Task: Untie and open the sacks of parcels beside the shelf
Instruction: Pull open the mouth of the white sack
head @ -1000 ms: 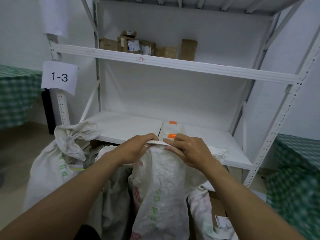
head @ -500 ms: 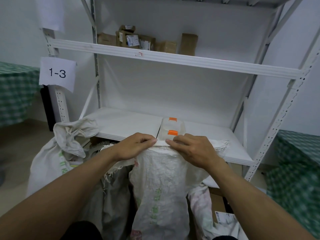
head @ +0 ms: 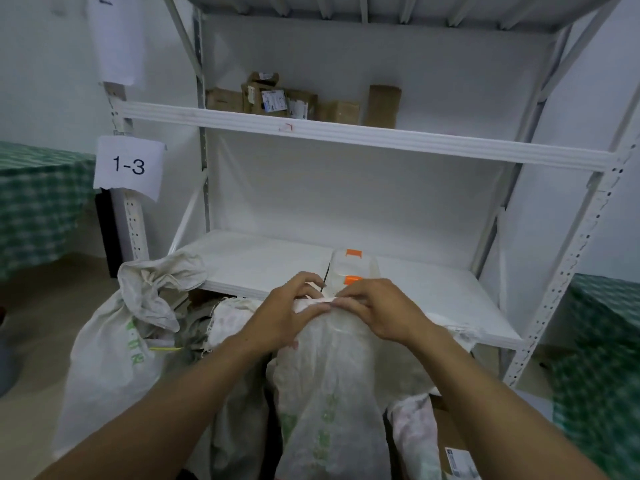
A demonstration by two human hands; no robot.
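A tall white woven sack (head: 332, 393) with green print stands in front of me, before the lower shelf (head: 433, 299). My left hand (head: 280, 313) and my right hand (head: 377, 310) both pinch the white top edge of this sack, fingertips almost meeting at its middle. To the left stands a second white sack (head: 114, 358), its mouth bunched and tied. A grey, crumpled sack (head: 228, 341) sits between the two. Another pale sack (head: 415, 434) lies low on the right.
A white metal shelf unit stands ahead, its post carrying a paper label "1-3" (head: 129, 166). Cardboard parcels (head: 277, 98) sit on the upper shelf. A clear box with orange clips (head: 353, 268) rests on the lower shelf. Green checked cloth (head: 602, 358) hangs right and left.
My two hands have drawn closer together on the sack's top edge, gathering it. The view has shifted slightly downward.
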